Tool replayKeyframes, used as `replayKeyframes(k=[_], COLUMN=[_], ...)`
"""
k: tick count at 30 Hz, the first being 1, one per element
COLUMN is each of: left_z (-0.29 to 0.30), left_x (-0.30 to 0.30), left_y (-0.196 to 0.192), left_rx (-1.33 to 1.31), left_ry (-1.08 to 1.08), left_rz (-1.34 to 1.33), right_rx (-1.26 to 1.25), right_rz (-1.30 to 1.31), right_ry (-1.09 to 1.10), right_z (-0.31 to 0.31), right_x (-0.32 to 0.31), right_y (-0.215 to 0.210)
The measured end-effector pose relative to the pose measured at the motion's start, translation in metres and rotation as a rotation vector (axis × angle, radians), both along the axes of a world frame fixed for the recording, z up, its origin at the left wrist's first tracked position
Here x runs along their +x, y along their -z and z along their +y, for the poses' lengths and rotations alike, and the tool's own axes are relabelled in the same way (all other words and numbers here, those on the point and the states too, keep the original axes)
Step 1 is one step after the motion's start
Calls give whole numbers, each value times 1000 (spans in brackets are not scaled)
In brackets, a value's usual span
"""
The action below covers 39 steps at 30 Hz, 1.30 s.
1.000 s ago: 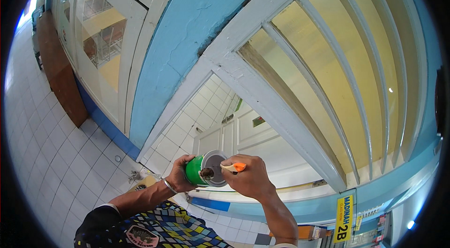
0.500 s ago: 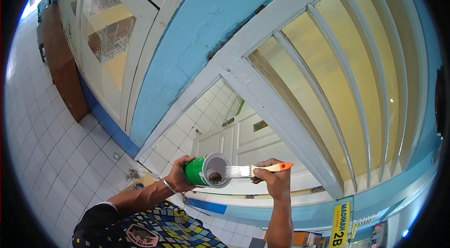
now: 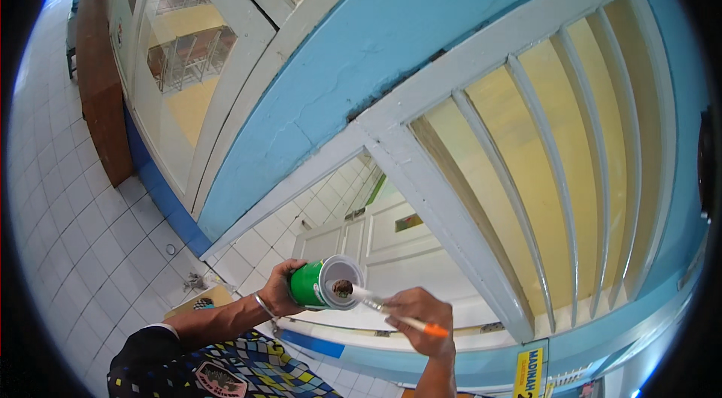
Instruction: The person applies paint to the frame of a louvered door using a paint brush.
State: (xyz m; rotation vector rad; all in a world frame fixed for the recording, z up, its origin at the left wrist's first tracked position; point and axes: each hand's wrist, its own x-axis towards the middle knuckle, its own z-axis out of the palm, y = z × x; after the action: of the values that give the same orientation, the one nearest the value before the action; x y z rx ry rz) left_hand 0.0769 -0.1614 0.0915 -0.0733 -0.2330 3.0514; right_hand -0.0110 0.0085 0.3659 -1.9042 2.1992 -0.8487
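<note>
My left hand [image 3: 280, 289] is wrapped round a green paint can [image 3: 307, 284], tilted so that its mouth faces right. Whitish paint coats the can's inner wall, and a brown patch shows at the bottom. In my right hand [image 3: 423, 317] is a paintbrush [image 3: 410, 323] with a pale wooden handle and an orange end. Its white bristles point left and lie at the can's rim; whether they touch it I cannot tell. Beyond my hands stands a white door frame [image 3: 451, 210] with a slatted opening above the crossbar.
A light blue wall [image 3: 301, 104] with cracked, chipped paint runs along the frame. At the left, a brown wooden cabinet [image 3: 105, 97] stands on the white tiled floor [image 3: 53, 195]. An open white panelled door [image 3: 406, 247] is behind the can. A yellow sign [image 3: 529, 374] hangs at lower right.
The brush has turned, its handle now slanting down to the right, and its bristles have shifted left with the can. My right hand has moved slightly down and left. The whole view has tilted somewhat.
</note>
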Motion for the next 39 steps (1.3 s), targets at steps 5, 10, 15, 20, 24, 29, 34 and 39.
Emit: replayKeyframes(k=[5, 10, 15, 20, 24, 29, 34, 39], left_z=[-7, -5, 0, 7, 13, 21, 25, 26], left_x=[-3, 2, -1, -1, -2, 1, 4, 5], left_y=[15, 11, 14, 19, 21, 16, 23, 21], left_rx=[-5, 8, 10, -20, 15, 39, 77, 57], left_ry=[5, -12, -2, -6, -6, -30, -16, -18], left_rz=[42, 55, 34, 24, 22, 43, 42, 17], right_rx=[156, -172, -481, -431, -392, -302, -167, -191], right_rz=[30, 147, 565, 1068, 1248, 1359, 1401, 1311], right_ry=[-67, -175, -60, -179, -283, -370, -326, -253], right_z=[10, 9, -26, -91, -123, -142, -130, -113], right_x=[-1, 2, 27, 19, 9, 0, 0, 12], right_y=[-16, -60, -112, -136, -151, -161, -162, -167])
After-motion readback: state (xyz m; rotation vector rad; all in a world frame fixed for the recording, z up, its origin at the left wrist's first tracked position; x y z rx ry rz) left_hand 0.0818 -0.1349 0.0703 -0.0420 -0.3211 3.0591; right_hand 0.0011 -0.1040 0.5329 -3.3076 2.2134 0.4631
